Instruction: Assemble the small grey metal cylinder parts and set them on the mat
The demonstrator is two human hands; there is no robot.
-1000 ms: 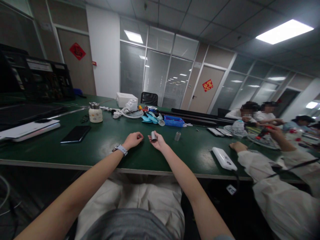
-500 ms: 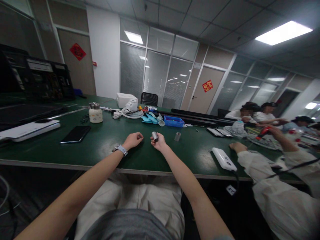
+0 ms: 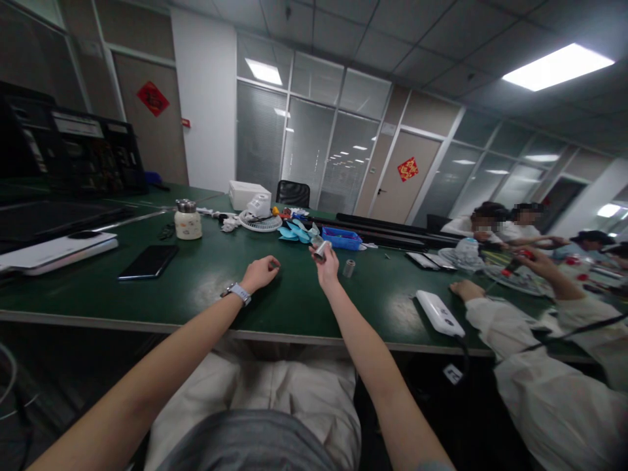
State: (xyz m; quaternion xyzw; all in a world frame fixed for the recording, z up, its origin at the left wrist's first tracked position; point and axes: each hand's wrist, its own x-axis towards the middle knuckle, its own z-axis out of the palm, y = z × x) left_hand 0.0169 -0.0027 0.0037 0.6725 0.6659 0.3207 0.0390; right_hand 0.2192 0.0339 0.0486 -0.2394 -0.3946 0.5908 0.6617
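Note:
My right hand (image 3: 328,268) is raised over the green table, its fingers wrapped round a small shiny metal cylinder (image 3: 322,250), which is tilted. A similar metal cylinder (image 3: 348,267) stands upright on the table, just to the right of that hand and apart from it. My left hand (image 3: 261,273), with a watch on its wrist, rests at the table to the left. Its fingers are curled in towards the thumb, and no object shows in them. Behind my right hand lie light-blue fan blades (image 3: 297,231) and a blue plastic basket (image 3: 342,239).
On the left are a black phone (image 3: 148,262), a cream jar (image 3: 188,222) and a white flat device (image 3: 59,252). A white fan grille (image 3: 260,224) and box (image 3: 249,194) stand behind. On the right, a white power strip (image 3: 440,313) lies near a co-worker's sleeve (image 3: 505,327).
My right hand has moved forward and to the right with the metal cylinder, now near the blue basket. The cylinder has turned in it. My left hand has hardly moved.

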